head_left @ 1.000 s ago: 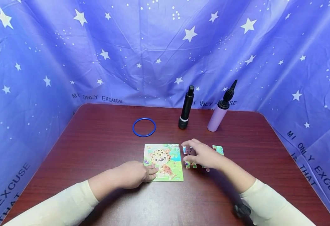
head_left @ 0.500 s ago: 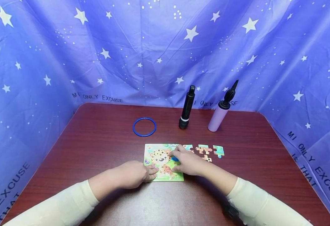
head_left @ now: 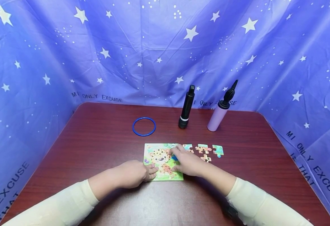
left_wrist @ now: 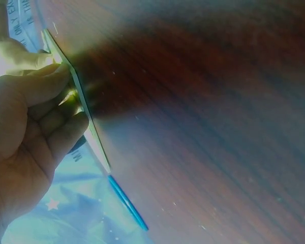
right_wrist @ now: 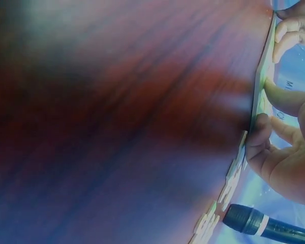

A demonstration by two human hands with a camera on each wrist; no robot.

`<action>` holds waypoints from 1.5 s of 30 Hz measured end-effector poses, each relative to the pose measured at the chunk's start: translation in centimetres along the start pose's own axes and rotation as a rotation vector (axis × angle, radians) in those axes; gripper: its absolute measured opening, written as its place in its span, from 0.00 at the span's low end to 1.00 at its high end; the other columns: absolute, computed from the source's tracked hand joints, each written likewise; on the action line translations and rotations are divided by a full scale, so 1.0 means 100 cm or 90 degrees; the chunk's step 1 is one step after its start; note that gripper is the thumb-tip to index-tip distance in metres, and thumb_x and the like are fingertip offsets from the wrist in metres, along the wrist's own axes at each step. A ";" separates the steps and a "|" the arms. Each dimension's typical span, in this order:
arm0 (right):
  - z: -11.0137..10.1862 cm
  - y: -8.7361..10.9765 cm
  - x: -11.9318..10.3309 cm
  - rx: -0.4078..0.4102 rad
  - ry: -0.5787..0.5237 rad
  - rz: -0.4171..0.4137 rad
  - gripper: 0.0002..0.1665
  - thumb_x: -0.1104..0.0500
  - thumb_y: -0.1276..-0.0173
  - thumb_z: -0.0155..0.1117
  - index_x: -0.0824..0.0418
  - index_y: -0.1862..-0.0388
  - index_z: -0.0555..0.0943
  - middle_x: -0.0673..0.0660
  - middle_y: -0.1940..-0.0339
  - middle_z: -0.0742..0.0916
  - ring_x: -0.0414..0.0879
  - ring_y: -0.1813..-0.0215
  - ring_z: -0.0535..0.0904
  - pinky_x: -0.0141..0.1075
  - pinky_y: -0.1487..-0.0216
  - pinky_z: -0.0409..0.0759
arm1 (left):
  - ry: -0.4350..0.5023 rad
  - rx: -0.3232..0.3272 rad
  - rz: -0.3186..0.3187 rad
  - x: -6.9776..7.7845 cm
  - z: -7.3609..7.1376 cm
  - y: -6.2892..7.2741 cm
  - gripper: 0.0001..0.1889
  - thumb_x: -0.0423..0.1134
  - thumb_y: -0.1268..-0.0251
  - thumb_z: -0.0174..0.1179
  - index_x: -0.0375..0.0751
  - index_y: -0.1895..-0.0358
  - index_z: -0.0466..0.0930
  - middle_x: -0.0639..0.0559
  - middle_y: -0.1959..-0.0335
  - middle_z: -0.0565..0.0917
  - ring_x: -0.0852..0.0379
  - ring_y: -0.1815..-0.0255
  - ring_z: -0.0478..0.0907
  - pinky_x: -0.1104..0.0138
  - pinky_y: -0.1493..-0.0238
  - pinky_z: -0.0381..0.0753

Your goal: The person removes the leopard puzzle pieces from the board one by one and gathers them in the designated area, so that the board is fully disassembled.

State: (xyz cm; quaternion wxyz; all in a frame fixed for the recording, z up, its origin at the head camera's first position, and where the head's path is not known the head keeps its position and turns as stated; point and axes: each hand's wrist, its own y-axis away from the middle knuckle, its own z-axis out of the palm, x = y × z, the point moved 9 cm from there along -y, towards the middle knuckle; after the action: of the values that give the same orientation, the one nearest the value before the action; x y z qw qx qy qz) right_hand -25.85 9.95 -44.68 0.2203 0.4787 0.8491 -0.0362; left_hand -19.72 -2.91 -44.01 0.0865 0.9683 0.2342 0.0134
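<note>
A square jigsaw puzzle board [head_left: 157, 150] with a spotted leopard cub lies flat on the table. My left hand [head_left: 135, 173] rests on its near left corner; in the left wrist view the thumb and fingers [left_wrist: 73, 129] touch the board. Over the board's right side lies my right hand [head_left: 188, 161], thumb and fingers spread apart and touching it. The right palm hides part of the picture, and no piece shows between its fingers. Loose jigsaw pieces lie just right of the board, among them a spotted one [head_left: 203, 148] and a blue-green one [head_left: 218, 150].
Behind the board lies a blue ring [head_left: 144, 126]. A black cylinder with a white band [head_left: 186, 107] stands at the back, with a purple hand pump [head_left: 218, 117] to its right. A starry purple curtain [head_left: 142, 47] encloses the table [head_left: 103, 131] on three sides.
My right hand has moved left from above the loose pieces onto the board's right side, uncovering several pieces. Over the last half second it stays there. My left hand has not moved.
</note>
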 end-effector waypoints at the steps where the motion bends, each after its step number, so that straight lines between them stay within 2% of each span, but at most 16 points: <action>1: 0.000 0.000 0.000 0.002 -0.003 0.000 0.29 0.52 0.39 0.73 0.54 0.41 0.73 0.53 0.47 0.74 0.45 0.59 0.76 0.42 0.59 0.79 | 0.001 0.000 -0.001 0.000 0.000 0.000 0.23 0.36 0.35 0.57 0.57 0.38 0.79 0.59 0.32 0.74 0.60 0.31 0.71 0.62 0.41 0.79; 7: -0.003 0.002 0.003 0.007 -0.022 -0.004 0.26 0.51 0.36 0.70 0.52 0.41 0.72 0.52 0.46 0.75 0.45 0.56 0.78 0.43 0.55 0.79 | -0.002 0.009 0.005 0.000 0.000 -0.001 0.23 0.35 0.36 0.58 0.57 0.38 0.80 0.59 0.33 0.75 0.60 0.32 0.71 0.62 0.41 0.80; 12: -0.014 0.002 0.005 0.041 -0.078 -0.022 0.12 0.57 0.30 0.64 0.52 0.49 0.77 0.48 0.53 0.80 0.41 0.57 0.77 0.40 0.52 0.77 | -0.010 0.014 0.009 0.001 0.000 -0.001 0.23 0.35 0.36 0.57 0.56 0.38 0.80 0.58 0.33 0.75 0.60 0.32 0.71 0.62 0.41 0.80; 15: -0.019 0.003 0.006 0.051 -0.105 -0.035 0.05 0.57 0.28 0.61 0.51 0.55 0.78 0.45 0.61 0.81 0.37 0.63 0.77 0.36 0.58 0.77 | -0.012 0.008 0.008 0.001 0.001 -0.001 0.23 0.35 0.36 0.57 0.56 0.38 0.79 0.59 0.32 0.74 0.60 0.31 0.71 0.63 0.41 0.79; 18: -0.025 0.004 0.012 0.051 -0.159 -0.031 0.02 0.55 0.27 0.59 0.51 0.58 0.79 0.44 0.64 0.81 0.37 0.68 0.79 0.33 0.64 0.79 | -0.014 0.006 0.010 0.001 0.001 0.000 0.24 0.35 0.37 0.57 0.56 0.38 0.79 0.59 0.32 0.74 0.60 0.31 0.71 0.63 0.41 0.79; 21: -0.033 0.007 0.022 0.049 -0.222 -0.014 0.03 0.54 0.27 0.59 0.51 0.59 0.78 0.47 0.65 0.82 0.43 0.71 0.81 0.35 0.71 0.80 | -0.010 0.008 0.009 0.001 -0.001 0.000 0.24 0.34 0.36 0.57 0.56 0.38 0.79 0.58 0.32 0.74 0.59 0.31 0.71 0.62 0.40 0.79; 25: -0.044 0.014 0.035 0.035 -0.264 0.006 0.02 0.55 0.27 0.59 0.51 0.58 0.78 0.51 0.67 0.83 0.52 0.72 0.83 0.40 0.74 0.82 | -0.004 0.008 0.006 0.001 -0.001 0.000 0.23 0.34 0.36 0.56 0.56 0.38 0.80 0.58 0.32 0.74 0.59 0.31 0.71 0.62 0.40 0.79; 36: -0.064 0.041 0.079 0.033 -0.236 0.044 0.03 0.56 0.28 0.61 0.51 0.59 0.80 0.53 0.69 0.83 0.53 0.73 0.81 0.40 0.75 0.80 | -0.006 0.010 0.007 0.001 0.001 0.000 0.23 0.34 0.35 0.56 0.55 0.38 0.80 0.57 0.32 0.74 0.58 0.31 0.71 0.62 0.39 0.78; 45: -0.070 0.065 0.119 0.048 -0.204 0.076 0.03 0.56 0.29 0.62 0.53 0.60 0.80 0.50 0.71 0.82 0.47 0.73 0.80 0.35 0.75 0.77 | -0.006 0.004 0.003 0.000 0.001 0.000 0.23 0.34 0.35 0.56 0.56 0.38 0.80 0.58 0.32 0.74 0.59 0.30 0.70 0.61 0.39 0.78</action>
State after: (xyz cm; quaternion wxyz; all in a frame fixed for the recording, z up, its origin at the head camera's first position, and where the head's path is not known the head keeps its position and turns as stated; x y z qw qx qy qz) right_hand -28.15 24.85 -42.26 0.3365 0.5242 0.7712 -0.1310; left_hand -19.68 -2.94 -44.11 0.0845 0.9692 0.2313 0.0086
